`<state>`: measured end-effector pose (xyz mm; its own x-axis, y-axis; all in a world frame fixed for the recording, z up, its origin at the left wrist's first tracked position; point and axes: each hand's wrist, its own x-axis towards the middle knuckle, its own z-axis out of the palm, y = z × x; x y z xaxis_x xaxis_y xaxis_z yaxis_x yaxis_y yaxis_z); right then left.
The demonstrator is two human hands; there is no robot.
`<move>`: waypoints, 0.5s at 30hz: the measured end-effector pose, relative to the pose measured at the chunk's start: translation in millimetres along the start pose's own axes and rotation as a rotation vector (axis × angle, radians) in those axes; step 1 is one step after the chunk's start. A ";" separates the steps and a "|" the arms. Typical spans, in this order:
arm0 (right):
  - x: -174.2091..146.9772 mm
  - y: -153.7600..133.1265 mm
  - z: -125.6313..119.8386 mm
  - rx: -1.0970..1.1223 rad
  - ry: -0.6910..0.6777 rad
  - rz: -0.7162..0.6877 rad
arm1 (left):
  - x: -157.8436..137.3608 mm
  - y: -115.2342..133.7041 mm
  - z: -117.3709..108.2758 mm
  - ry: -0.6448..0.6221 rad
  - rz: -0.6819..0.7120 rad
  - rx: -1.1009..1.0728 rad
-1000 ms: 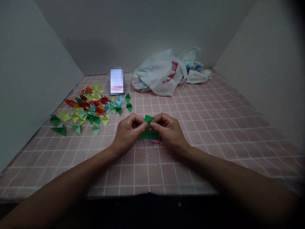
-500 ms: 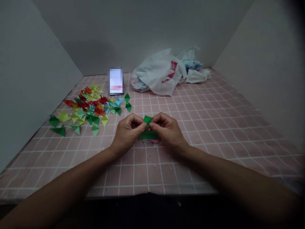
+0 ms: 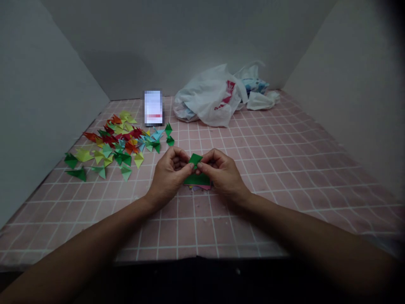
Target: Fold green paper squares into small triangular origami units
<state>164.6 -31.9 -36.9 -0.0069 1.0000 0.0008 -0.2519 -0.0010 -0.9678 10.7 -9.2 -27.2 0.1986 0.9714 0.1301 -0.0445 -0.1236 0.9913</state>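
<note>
Left fingers (image 3: 189, 169) and right fingers (image 3: 204, 167) both pinched narrow, thumb and index closed on the green folded paper (image 3: 195, 158). Piece sits between the two sets of fingertips, in front of the person, over the near-middle of the tabletop (image 3: 284, 177). Visible part is a small diamond: one corner points away from the person, toward the back wall (image 3: 202, 38), opposite end tucks in at the thumbs. Long axis can't be told, lower end covered. Left hand (image 3: 169, 175) and right hand (image 3: 224, 173) mirror each other, the left hand's other fingers curled behind. Just under and nearer the person: green sheet (image 3: 196, 180), flat, near edge running left-right, pink sheet (image 3: 206, 187) and other colours poking out below it. Off the left hand, a cluster of folded paper shapes (image 3: 126, 145), red, orange, yellow, green, light blue, tips pointing various ways; two small green shapes (image 3: 169, 134) at its right side, one behind the other. Behind the cluster, phone (image 3: 153, 106), upright, long axis vertical, lit screen blurred. Farther back, right of phone, white plastic bag (image 3: 205, 97) with red print; beside it, blue-and-white packet (image 3: 257, 86) and smaller white bag (image 3: 262, 101).
</note>
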 end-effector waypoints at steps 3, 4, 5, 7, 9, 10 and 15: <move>0.6 0.3 0.2 0.023 -0.002 -0.004 | 0.3 -1.8 -0.4 -0.011 0.009 0.022; 0.7 0.1 0.5 0.041 -0.004 -0.006 | 0.2 -2.6 -0.6 -0.013 0.014 0.031; 0.6 -0.3 0.8 0.061 -0.005 -0.006 | 0.2 -3.5 -0.7 -0.012 0.021 0.041; 0.3 -1.4 1.7 0.095 -0.002 -0.006 | 0.3 -5.4 -0.9 -0.006 0.036 0.053; -0.2 -2.6 2.5 0.102 0.003 -0.005 | 0.5 -7.2 -0.8 -0.003 0.043 0.045; -0.4 -3.0 2.8 0.098 0.003 -0.007 | 0.7 -7.9 -0.7 -0.006 0.041 0.031; -1.0 -2.5 2.1 0.082 -0.008 -0.002 | 1.4 -8.0 -0.8 -0.024 -0.006 -0.048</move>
<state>163.2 -32.9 -34.0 -0.0136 0.9999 0.0047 -0.3305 -0.0001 -0.9438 10.5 -6.7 -34.9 0.2219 0.9670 0.1250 -0.0900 -0.1074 0.9901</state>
